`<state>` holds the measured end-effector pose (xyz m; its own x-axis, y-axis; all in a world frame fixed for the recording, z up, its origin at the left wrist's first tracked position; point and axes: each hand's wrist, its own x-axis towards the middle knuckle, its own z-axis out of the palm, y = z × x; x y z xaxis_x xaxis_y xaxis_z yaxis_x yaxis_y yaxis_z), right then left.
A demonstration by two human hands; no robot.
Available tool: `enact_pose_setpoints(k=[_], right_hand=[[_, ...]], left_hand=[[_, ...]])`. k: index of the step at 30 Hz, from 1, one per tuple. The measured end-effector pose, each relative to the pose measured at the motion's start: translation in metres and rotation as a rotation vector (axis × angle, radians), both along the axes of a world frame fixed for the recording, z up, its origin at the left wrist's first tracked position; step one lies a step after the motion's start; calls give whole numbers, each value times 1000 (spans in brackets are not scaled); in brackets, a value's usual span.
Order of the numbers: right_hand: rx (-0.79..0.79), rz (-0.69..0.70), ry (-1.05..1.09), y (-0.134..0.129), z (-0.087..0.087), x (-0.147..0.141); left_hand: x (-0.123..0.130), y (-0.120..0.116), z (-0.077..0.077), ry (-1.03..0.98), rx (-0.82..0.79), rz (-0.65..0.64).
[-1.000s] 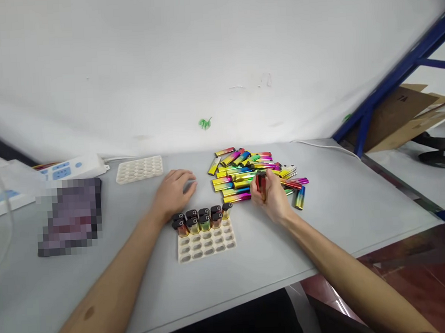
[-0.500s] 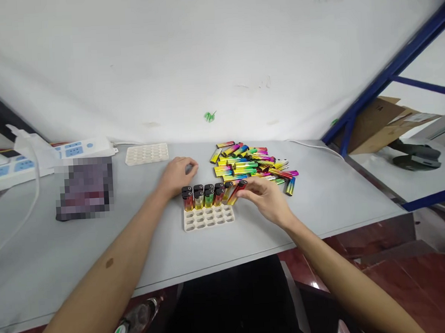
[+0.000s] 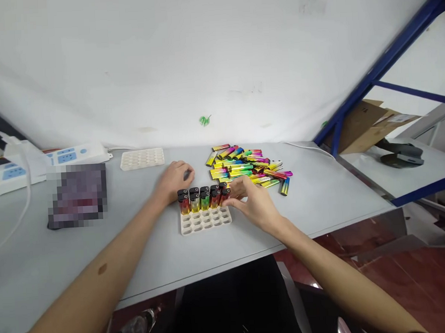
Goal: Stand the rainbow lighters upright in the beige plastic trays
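Observation:
A white tray with oval holes lies near the front of the table. Across its far part stand two rows of lighters with black tops and shiny red, yellow and green bodies. The thumb and fingers of my right hand are closed on a red lighter at the right end of the nearer row, upright at the tray. My left hand rests on the table behind the tray's left end. Its fingers are curled around a dark patch that I cannot make out. Beyond my right hand is a heap of shiny multicoloured lighter-shaped pieces.
A second white holed tray lies by the wall. Power strips and a pixelated dark item are at the left. A blue metal frame, a cardboard box and a dark grey object stand at the right.
My right hand has brought the tilted red lighter left and upright into the end of the nearer row. My left hand keeps its place; the whole view has shifted slightly.

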<state>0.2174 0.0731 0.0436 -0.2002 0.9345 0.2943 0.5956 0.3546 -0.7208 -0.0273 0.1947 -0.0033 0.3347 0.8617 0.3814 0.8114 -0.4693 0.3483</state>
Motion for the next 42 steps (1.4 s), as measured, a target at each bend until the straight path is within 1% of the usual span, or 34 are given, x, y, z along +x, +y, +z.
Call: enact_pose_setpoints(k=[3,6,7,10,12,15,18,20,22,24,26,27,29,31,34,38,42], right_hand=[[44,-80,-118,16,5,17],[208,-229,-392,52,3,41],[262,-255,-488,64,1,48],[317,-205,-665,94,-7,63],[338,-157,-677,101,-12,68],[381,-132,-541,98,-16,73],[331,-149,-243,91,-15,76],[210,-113,49,87,-11,75],[43,-29,373,84,-8,70],[-124,43,650,80,-5,63],[-257,76,834,76,-4,55],[-323,85,890,74,-4,51],[-447,101,937,70,-4,44],[-528,106,918,68,-5,39],[-544,119,851,65,-7,35],[-535,177,775,63,-8,34],[-604,130,798,62,-7,35]], left_hand=[[-2,1,-2,-8,4,2],[-3,3,-3,-20,2,13],[-3,3,-3,-21,1,15],[-3,4,-2,-21,0,15],[-3,4,-1,-20,0,18],[-2,2,0,-24,-1,19],[-1,1,0,-35,-8,20],[-1,0,1,-44,-14,23],[0,-1,2,-53,-17,25],[0,-2,2,-58,-16,26],[0,-3,3,-60,-15,25],[0,-3,3,-61,-15,25],[0,-4,3,-61,-15,24],[0,-4,4,-61,-17,23],[0,-4,4,-59,-23,22],[0,-4,4,-59,-27,25],[0,-5,4,-62,-30,21]])
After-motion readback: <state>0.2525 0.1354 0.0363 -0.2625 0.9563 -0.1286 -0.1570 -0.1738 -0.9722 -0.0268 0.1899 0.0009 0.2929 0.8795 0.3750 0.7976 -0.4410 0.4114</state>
